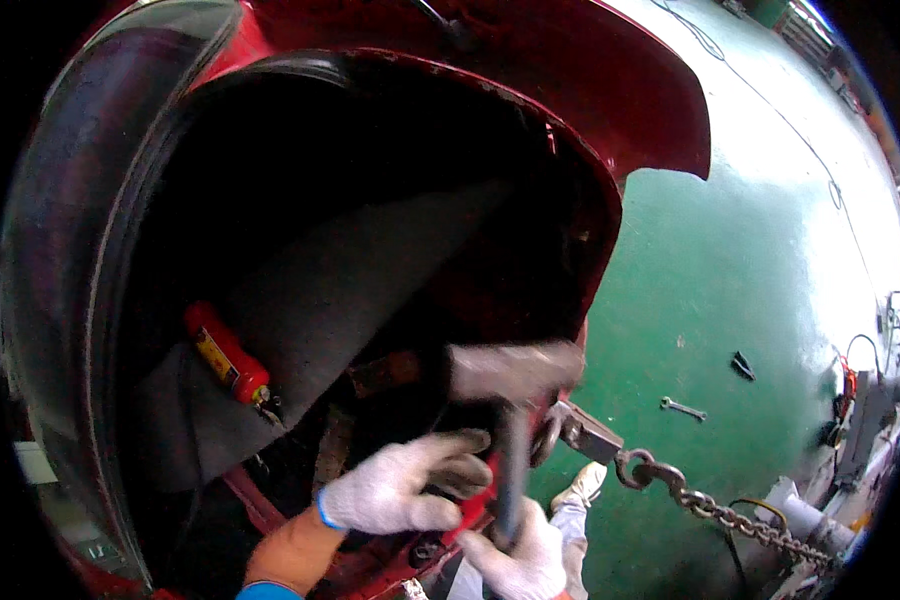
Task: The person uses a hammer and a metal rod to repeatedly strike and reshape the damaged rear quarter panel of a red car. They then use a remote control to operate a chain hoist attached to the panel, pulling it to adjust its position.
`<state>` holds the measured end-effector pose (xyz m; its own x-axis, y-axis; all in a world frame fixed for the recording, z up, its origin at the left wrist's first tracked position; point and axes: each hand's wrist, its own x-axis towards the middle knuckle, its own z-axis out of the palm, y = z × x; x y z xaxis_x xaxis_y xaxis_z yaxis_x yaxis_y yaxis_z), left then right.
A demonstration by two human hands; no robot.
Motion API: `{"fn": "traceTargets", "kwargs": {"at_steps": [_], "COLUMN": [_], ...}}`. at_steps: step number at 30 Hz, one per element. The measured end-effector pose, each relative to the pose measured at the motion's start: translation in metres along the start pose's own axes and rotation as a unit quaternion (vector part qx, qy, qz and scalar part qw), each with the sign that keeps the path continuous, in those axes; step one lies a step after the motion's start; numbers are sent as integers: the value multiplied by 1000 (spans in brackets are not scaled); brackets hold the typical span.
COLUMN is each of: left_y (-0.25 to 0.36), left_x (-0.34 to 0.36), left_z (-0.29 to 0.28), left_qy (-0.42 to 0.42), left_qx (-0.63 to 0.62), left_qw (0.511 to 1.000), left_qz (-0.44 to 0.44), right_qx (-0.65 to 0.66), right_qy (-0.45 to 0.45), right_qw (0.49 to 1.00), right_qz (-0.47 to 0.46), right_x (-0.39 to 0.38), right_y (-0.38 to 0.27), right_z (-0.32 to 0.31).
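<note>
Head view, near to far: gripping a hammer (515, 372) low on its handle with the gloved right hand (520, 560), fingers wrapped round. Holding the gloved left hand (395, 490) half-curled, thumb apart, with nothing visible in its grasp; cannot tell whether touching the red edge (475, 512) beside it. Pointing the handle almost straight away from the right hand, with the blurred hammer head crosswise at the far end, long axis left to right. Placing that head beyond both hands, ahead and right of the left one, near a metal clamp (592, 437); cannot tell if touching. Running from clamp to hook (655, 472) to chain (750, 523), slanting rightward. Seen inside the red car body (660, 120): grey mat (350, 280), bearing a red extinguisher (228, 355). Farther right, on green floor (710, 270): spanner (683, 409), small dark object (742, 365); last, a cable (835, 192) across brighter floor.
</note>
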<state>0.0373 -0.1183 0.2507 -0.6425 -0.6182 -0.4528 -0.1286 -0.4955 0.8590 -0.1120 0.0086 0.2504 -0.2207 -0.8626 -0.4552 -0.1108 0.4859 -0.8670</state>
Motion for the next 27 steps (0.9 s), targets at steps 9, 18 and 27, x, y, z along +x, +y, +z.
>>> {"fn": "traceTargets", "kwargs": {"at_steps": [9, 18, 27], "left_y": [-26, -24, -29], "left_x": [69, 45, 66], "left_z": [22, 19, 9], "left_qy": [101, 129, 70], "left_qx": [-164, -76, 72], "left_qw": [980, 988, 990], "left_qz": [-60, -43, -100], "right_qx": [293, 305, 404], "right_qy": [-65, -97, -30], "right_qw": [931, 925, 892], "right_qz": [208, 203, 199], "right_x": [14, 9, 10], "right_y": [-20, -5, 0], "right_z": [17, 40, 69]}}
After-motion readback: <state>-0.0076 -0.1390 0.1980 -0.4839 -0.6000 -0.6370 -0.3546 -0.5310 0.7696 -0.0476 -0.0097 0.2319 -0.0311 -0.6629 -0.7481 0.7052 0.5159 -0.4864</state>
